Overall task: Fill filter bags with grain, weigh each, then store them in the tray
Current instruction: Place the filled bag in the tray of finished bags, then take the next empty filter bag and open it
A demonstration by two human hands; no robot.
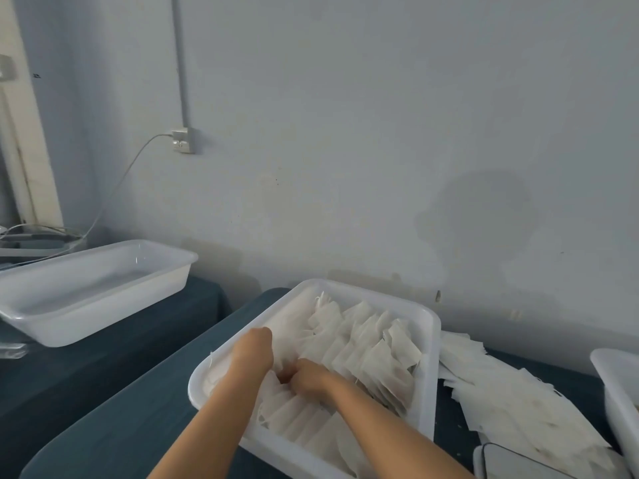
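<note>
1. Both forearms reach in from the near edge and meet over the white tray (427, 326) in the middle of the scene.
2. Fingers of the right hand (308, 377) curl down into the rows of filter bags (366, 344); they look bunched together on the bags, but the tips are buried, so I cannot tell exactly what they pinch.
3. Fingers of the left hand (254, 350) also point down into the bags, at the tray's left side, just beside the right hand. The fingertips are hidden among the bags, so I cannot tell whether they are apart or clamped on one.
4. The two hands touch or nearly touch at the knuckles.
5. The bags stand in packed rows, leaning, filling most of the tray from its near edge to its far right corner. What is inside them cannot be seen.
6. The tray sits on a dark blue-green tabletop (114, 426), close to the far wall.
7. Just to the right of the tray lies a loose heap of flat bags (511, 395) spread over the table.
8. At the near right corner, part of a grey flat device (518, 461) shows, cut off by the edge.
9. At the right edge, part of another white tub (615, 402) is visible.
10. Far left, a second white tub (93, 292) rests on a separate dark surface, well apart from the hands.
11. A wall socket (183, 140) with a cable (117, 188) plugged in is on the pale wall.
</note>
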